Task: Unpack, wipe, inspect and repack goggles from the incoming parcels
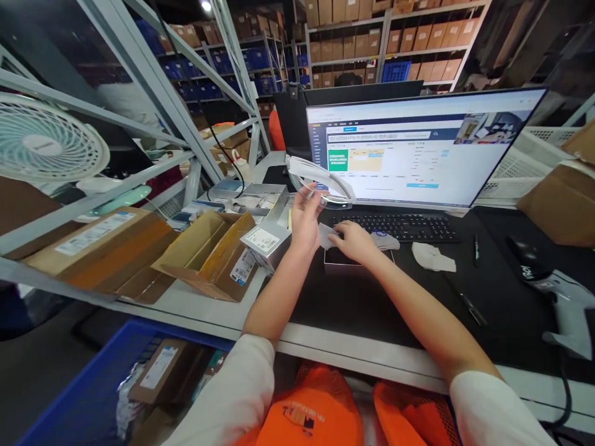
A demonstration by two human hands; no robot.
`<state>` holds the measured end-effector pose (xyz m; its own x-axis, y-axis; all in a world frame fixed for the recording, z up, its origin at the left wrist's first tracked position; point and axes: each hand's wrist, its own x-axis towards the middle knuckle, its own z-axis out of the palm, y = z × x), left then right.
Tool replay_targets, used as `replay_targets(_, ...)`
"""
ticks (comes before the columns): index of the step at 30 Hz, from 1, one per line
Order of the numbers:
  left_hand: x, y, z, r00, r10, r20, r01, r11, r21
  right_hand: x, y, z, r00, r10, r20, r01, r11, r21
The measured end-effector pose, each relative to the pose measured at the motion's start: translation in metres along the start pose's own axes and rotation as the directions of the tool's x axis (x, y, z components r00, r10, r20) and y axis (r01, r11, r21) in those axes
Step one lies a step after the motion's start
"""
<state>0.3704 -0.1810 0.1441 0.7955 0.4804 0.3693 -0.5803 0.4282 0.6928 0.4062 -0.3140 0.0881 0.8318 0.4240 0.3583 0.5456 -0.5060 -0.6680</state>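
My left hand (pixel 305 218) is raised over the desk and grips a white curved device (pixel 318 178), something like a headset or glasses frame, in front of the monitor. My right hand (pixel 356 241) rests curled on a small open box (pixel 344 265) and pinches a pale sheet or wrapper (pixel 326 235) at its rim. A small silver-grey box with a label (pixel 267 243) stands just left of my left wrist.
A monitor (pixel 418 152) and black keyboard (pixel 400 226) sit behind the hands. Crumpled white paper (pixel 433 257), a pen (pixel 476 249) and a barcode scanner (pixel 555 291) lie right. Open cardboard boxes (pixel 211 254) lie left, a fan (pixel 46 139) farther left. A blue crate (pixel 102 390) stands below.
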Motion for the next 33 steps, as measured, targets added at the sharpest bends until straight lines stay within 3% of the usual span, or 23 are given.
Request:
replay_targets(2, -0.001, 0.002, 0.000, 1.000, -0.012, 0.006, 0.012, 1.000, -0.010, 0.014, 0.001, 0.004, 0.998, 0.029, -0.050, -0.028, 0.999, 0.029)
replay_targets(4, -0.002, 0.003, -0.001, 0.999, -0.039, 0.020, 0.039, 0.999, -0.002, 0.022, 0.005, -0.010, 0.979, 0.074, -0.191, -0.064, 0.996, 0.059)
replay_targets(6, -0.005, 0.002, -0.001, 0.996, -0.075, 0.056, 0.073, 0.997, 0.034, 0.022, 0.009, -0.036, 0.919, 0.128, -0.374, -0.043, 0.973, 0.228)
replay_targets(8, -0.010, -0.002, 0.002, 0.979, -0.138, 0.151, 0.126, 0.988, 0.086, 0.014, 0.010, -0.061, 0.883, 0.186, -0.431, 0.054, 0.872, 0.487)
replay_targets(10, -0.017, -0.007, 0.006, 0.923, -0.242, 0.298, 0.212, 0.969, 0.130, 0.002, 0.007, -0.079, 0.910, 0.200, -0.363, 0.108, 0.732, 0.672)
replay_targets(13, -0.029, -0.014, 0.013, 0.821, -0.368, 0.437, 0.326, 0.930, 0.170, -0.015, -0.001, -0.092, 0.952, 0.174, -0.251, 0.059, 0.701, 0.711)
replay_targets(17, -0.034, -0.011, 0.011, 0.822, -0.375, 0.429, 0.324, 0.927, 0.190, -0.028, -0.008, -0.105, 0.985, 0.129, -0.116, -0.008, 0.701, 0.713)
replay_targets(19, -0.031, -0.004, 0.006, 0.801, -0.367, 0.473, 0.286, 0.929, 0.235, -0.033, -0.009, -0.115, 0.994, 0.064, -0.083, 0.015, 0.701, 0.713)
replay_targets(20, -0.029, 0.002, 0.003, 0.763, -0.381, 0.522, 0.262, 0.921, 0.288, -0.036, -0.010, -0.120, 0.996, 0.023, -0.086, 0.044, 0.707, 0.706)
replay_targets(22, -0.025, 0.012, -0.001, 0.628, -0.439, 0.643, 0.180, 0.885, 0.429, -0.041, -0.011, -0.130, 0.997, -0.066, -0.045, 0.080, 0.757, 0.648)
replay_targets(24, -0.022, 0.021, -0.002, 0.482, -0.496, 0.722, 0.067, 0.843, 0.534, -0.047, -0.012, -0.138, 0.979, -0.137, 0.154, 0.039, 0.857, 0.514)
replay_targets(25, -0.021, 0.024, -0.002, 0.432, -0.515, 0.740, 0.017, 0.826, 0.564, -0.049, -0.013, -0.140, 0.951, -0.146, 0.274, 0.015, 0.903, 0.430)
replay_targets(27, -0.020, 0.027, -0.002, 0.382, -0.537, 0.752, -0.054, 0.800, 0.598, -0.051, -0.014, -0.142, 0.894, -0.133, 0.427, 0.001, 0.955, 0.296)
replay_targets(28, -0.020, 0.027, -0.003, 0.369, -0.546, 0.752, -0.079, 0.788, 0.611, -0.051, -0.015, -0.142, 0.885, -0.126, 0.447, 0.004, 0.964, 0.264)
replay_targets(30, -0.019, 0.026, -0.004, 0.386, -0.521, 0.761, -0.117, 0.791, 0.600, -0.050, -0.016, -0.140, 0.902, -0.119, 0.415, 0.007, 0.965, 0.260)
replay_targets(31, -0.018, 0.025, -0.005, 0.434, -0.471, 0.768, -0.133, 0.810, 0.572, -0.048, -0.017, -0.139, 0.920, -0.109, 0.377, 0.001, 0.962, 0.274)
replay_targets(33, -0.018, 0.022, -0.007, 0.605, -0.288, 0.743, -0.175, 0.862, 0.476, -0.047, -0.018, -0.137, 0.969, -0.069, 0.237, -0.006, 0.953, 0.302)
